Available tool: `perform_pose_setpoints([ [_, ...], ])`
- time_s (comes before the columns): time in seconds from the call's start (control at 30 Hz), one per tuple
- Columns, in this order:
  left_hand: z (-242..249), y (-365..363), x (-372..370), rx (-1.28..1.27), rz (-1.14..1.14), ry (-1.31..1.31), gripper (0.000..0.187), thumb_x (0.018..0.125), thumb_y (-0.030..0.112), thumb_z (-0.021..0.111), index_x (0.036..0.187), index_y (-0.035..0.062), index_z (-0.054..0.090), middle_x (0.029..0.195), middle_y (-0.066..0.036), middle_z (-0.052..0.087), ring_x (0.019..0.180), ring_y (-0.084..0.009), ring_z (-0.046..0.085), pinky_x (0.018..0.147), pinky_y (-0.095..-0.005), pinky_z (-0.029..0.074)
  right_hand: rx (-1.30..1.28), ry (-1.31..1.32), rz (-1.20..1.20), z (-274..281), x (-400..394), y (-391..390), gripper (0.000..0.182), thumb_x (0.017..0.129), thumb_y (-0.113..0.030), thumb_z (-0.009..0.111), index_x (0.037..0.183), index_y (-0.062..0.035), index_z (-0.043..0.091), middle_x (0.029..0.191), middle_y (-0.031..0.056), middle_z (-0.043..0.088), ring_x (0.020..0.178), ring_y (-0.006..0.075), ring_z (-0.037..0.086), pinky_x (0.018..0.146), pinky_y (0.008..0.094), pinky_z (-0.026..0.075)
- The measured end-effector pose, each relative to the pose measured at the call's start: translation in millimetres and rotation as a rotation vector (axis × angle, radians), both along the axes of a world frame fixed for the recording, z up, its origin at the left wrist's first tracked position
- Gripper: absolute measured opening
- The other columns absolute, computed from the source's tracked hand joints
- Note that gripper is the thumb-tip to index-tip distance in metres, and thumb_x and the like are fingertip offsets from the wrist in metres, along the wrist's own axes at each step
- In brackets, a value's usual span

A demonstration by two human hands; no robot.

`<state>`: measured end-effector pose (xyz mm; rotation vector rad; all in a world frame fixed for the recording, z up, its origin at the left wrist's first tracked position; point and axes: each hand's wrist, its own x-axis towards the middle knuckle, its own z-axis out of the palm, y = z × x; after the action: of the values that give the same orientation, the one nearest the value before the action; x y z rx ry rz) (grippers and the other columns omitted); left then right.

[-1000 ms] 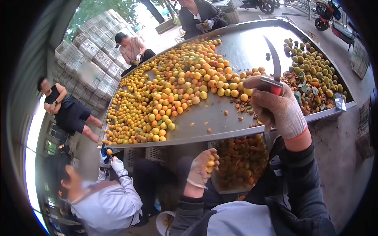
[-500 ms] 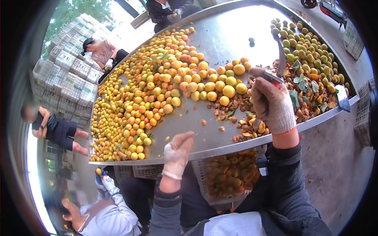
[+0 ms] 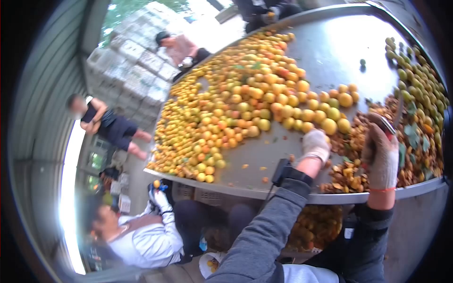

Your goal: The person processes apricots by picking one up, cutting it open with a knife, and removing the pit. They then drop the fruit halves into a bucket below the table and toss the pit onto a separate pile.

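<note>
My gloved right hand [image 3: 381, 162] is closed around the red handle of a knife [image 3: 399, 112], its curved blade pointing up and away from me. Below this hand lies a heap of brown pits and apricot scraps [image 3: 347, 177]. At the near edge of the whole apricots [image 3: 329, 126], my gloved left hand [image 3: 316, 145] reaches in over the metal table [image 3: 236, 162]. Its fingers are turned away from me and blurred, so I cannot see whether they grip a fruit.
Greener fruit [image 3: 417, 87] lies along the table's right side, with leaves among the scraps. Under the table's near edge is a crate of halved apricots [image 3: 314, 228]. A seated co-worker [image 3: 141, 236] holds a fruit at left. More people and stacked crates [image 3: 134, 70] stand beyond.
My left hand has moved forward from the table's near edge to the apricots. My right hand still holds the knife. The view has swung left, shifting everything rightward.
</note>
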<state>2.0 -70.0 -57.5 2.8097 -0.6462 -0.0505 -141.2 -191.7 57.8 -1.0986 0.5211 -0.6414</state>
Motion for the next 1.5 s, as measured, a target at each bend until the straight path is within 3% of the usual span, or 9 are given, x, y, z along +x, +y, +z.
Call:
perform_pose_setpoints([
  [0.1, 22.4, 18.5, -12.8, -0.185, 0.003, 0.210, 0.041, 0.068, 0.016, 0.079, 0.106, 0.0066, 0.066, 0.102, -0.019, 0.065, 0.089, -0.0362, 0.064, 0.079, -0.0427, 0.052, -0.279, -0.036, 0.014, -40.6, 9.6, -6.9, 0.031, 0.091, -0.019, 0.059, 0.119, -0.0050, 0.059, 0.061, -0.0048, 0.048, 0.038, 0.0024, 0.035, 0.033, 0.0174, 0.026],
  [0.17, 37.8, 44.4, -22.4, -0.299, -0.002, 0.241, 0.049, 0.074, 0.017, 0.077, 0.119, 0.0061, 0.061, 0.106, -0.016, 0.066, 0.086, -0.0304, 0.066, 0.077, -0.0391, 0.052, 0.082, -0.031, 0.129, -21.1, 9.0, 6.9, 0.034, 0.091, -0.018, 0.059, 0.123, -0.0069, 0.057, 0.062, -0.0048, 0.049, 0.040, 0.0020, 0.038, 0.034, 0.0170, 0.028],
  [0.23, 55.6, 77.4, -43.5, -1.217, 0.116, 0.816, 0.047, 0.082, 0.018, 0.072, 0.125, 0.0057, 0.057, 0.109, -0.011, 0.065, 0.090, -0.0214, 0.066, 0.079, -0.0326, 0.053, -0.112, -0.045, 0.213, -5.5, 6.2, 26.9, 0.038, 0.089, -0.011, 0.061, 0.126, -0.0109, 0.056, 0.065, -0.0042, 0.054, 0.045, 0.0026, 0.043, 0.037, 0.0174, 0.032],
  [0.37, 43.9, 145.3, -75.6, -1.194, -0.080, 0.421, 0.036, 0.091, 0.012, 0.061, 0.127, 0.0100, 0.054, 0.111, -0.012, 0.062, 0.098, -0.0220, 0.064, 0.087, -0.0341, 0.054, -0.374, -0.006, 0.330, -11.8, -0.7, 50.5, 0.024, 0.087, -0.006, 0.060, 0.111, -0.0060, 0.062, 0.071, -0.0044, 0.055, 0.054, 0.0027, 0.042, 0.047, 0.0201, 0.032],
  [0.43, 76.0, 158.5, -91.6, -1.796, 0.069, 1.073, 0.034, 0.092, 0.011, 0.059, 0.126, 0.0099, 0.053, 0.114, -0.015, 0.061, 0.101, -0.0261, 0.064, 0.088, -0.0373, 0.054, -0.297, 0.044, 0.420, -10.7, -3.6, 58.5, 0.020, 0.084, -0.003, 0.061, 0.104, -0.0018, 0.065, 0.086, 0.0034, 0.066, 0.079, 0.0078, 0.059, 0.069, 0.0254, 0.050],
  [0.7, 95.2, 179.5, -112.4, -1.884, 0.035, 1.092, 0.038, 0.092, 0.021, 0.062, 0.126, 0.0062, 0.053, 0.112, -0.014, 0.062, 0.097, -0.0232, 0.065, 0.084, -0.0367, 0.056, -0.531, 0.096, 0.545, 1.6, -9.9, 86.1, 0.027, 0.085, -0.007, 0.060, 0.111, -0.0080, 0.063, 0.067, -0.0046, 0.051, 0.056, 0.0037, 0.045, 0.049, 0.0211, 0.037],
  [1.0, 105.4, 176.2, -122.6, -1.856, 0.063, 0.901, 0.052, 0.082, 0.025, 0.075, 0.123, 0.0020, 0.054, 0.102, -0.008, 0.064, 0.086, -0.0166, 0.064, 0.078, -0.0303, 0.054, -0.570, 0.066, 0.891, 1.6, -28.9, 126.5, 0.016, 0.084, -0.010, 0.062, 0.098, -0.0048, 0.067, 0.072, 0.0035, 0.062, 0.068, 0.0075, 0.053, 0.066, 0.0263, 0.047],
  [1.03, 111.5, 172.3, -125.4, -1.801, 0.033, 0.786, 0.053, 0.079, 0.024, 0.078, 0.122, 0.0001, 0.055, 0.100, -0.006, 0.064, 0.085, -0.0154, 0.063, 0.078, -0.0283, 0.053, -0.577, 0.021, 0.874, 6.4, -31.6, 128.9, 0.013, 0.081, -0.010, 0.061, 0.091, -0.0024, 0.065, 0.075, 0.0190, 0.063, 0.067, 0.0284, 0.063, 0.065, 0.0355, 0.049],
  [1.5, 127.7, 162.0, -135.6, -1.547, 0.182, 0.506, 0.048, 0.075, 0.004, 0.079, 0.117, -0.0042, 0.058, 0.098, -0.006, 0.065, 0.085, -0.0125, 0.063, 0.077, -0.0243, 0.053, -0.818, -0.013, 0.684, -8.7, -33.4, 136.8, 0.014, 0.078, -0.005, 0.059, 0.089, -0.0076, 0.067, 0.074, 0.0177, 0.064, 0.067, 0.0362, 0.063, 0.062, 0.0392, 0.050],
])
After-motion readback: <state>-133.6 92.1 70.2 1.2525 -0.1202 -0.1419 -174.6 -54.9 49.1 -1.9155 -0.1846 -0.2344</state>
